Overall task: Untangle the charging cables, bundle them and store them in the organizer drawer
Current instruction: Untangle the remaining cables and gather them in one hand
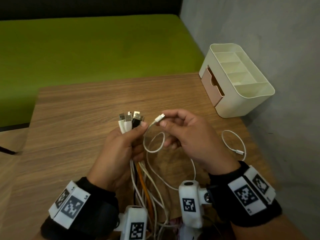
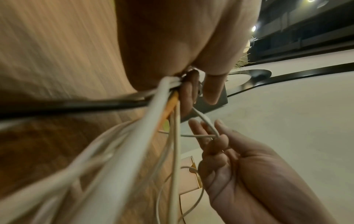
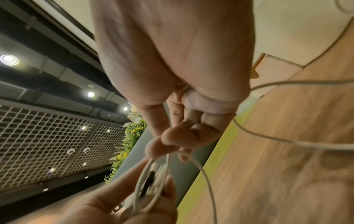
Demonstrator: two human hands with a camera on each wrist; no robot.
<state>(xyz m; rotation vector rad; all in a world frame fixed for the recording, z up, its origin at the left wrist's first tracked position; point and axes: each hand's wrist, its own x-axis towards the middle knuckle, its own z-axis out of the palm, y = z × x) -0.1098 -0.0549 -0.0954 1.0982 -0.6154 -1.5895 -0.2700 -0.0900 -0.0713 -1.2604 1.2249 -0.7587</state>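
Both hands raised: left hand [image 1: 121, 144] fisting cables [image 1: 129, 121], right hand [image 1: 188, 134] pinching plug [image 1: 159, 117]

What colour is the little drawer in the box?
Pale pink plastic drawer, set in the cream organizer; clearest in the head view.

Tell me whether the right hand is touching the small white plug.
Touching. The head view shows the right hand pinching the cable just behind the small white plug, thumb and forefinger closed on it with no gap.

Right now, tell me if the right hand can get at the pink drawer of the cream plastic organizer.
Probably not yet: the right hand pinches a white cable plug, though bare wooden table leaves the way to the pink drawer free.
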